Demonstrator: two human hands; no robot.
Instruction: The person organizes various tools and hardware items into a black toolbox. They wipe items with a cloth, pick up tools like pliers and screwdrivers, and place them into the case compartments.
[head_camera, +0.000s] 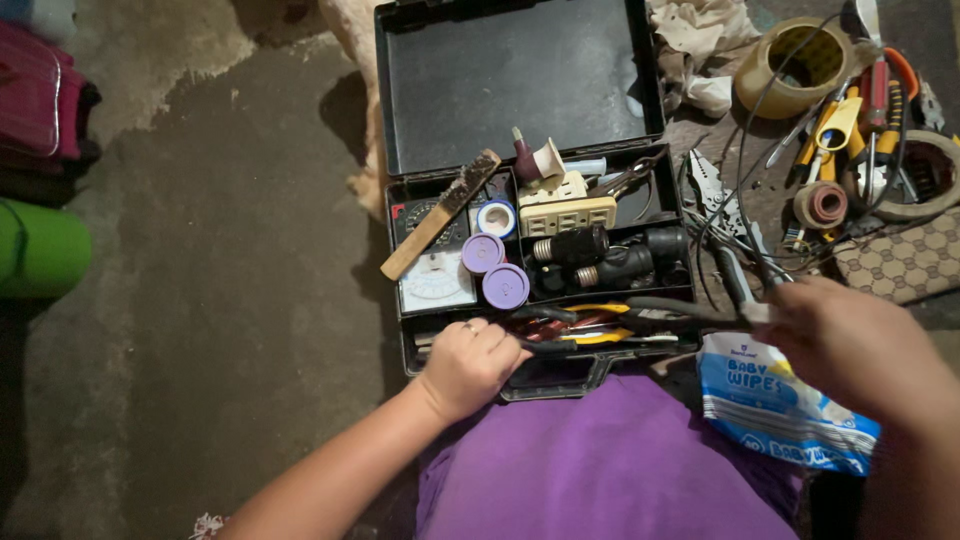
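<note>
Toolbox (430, 190) lies open on dusty concrete floor (230, 280); left hand (468, 365) fisted inside, right hand (860, 345) pinching cable (735, 285).

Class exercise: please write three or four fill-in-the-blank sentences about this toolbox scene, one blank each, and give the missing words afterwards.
1. The toolbox lid stands ____.
2. The two round purple caps lie beside a meter in the toolbox's ____ half.
3. The right hand grips a black ____ above the blue and white wipes pack.
4. The left hand rests at the toolbox's ____ edge, by the yellow-handled pliers.

Missing words: open; left; cable; near
</note>
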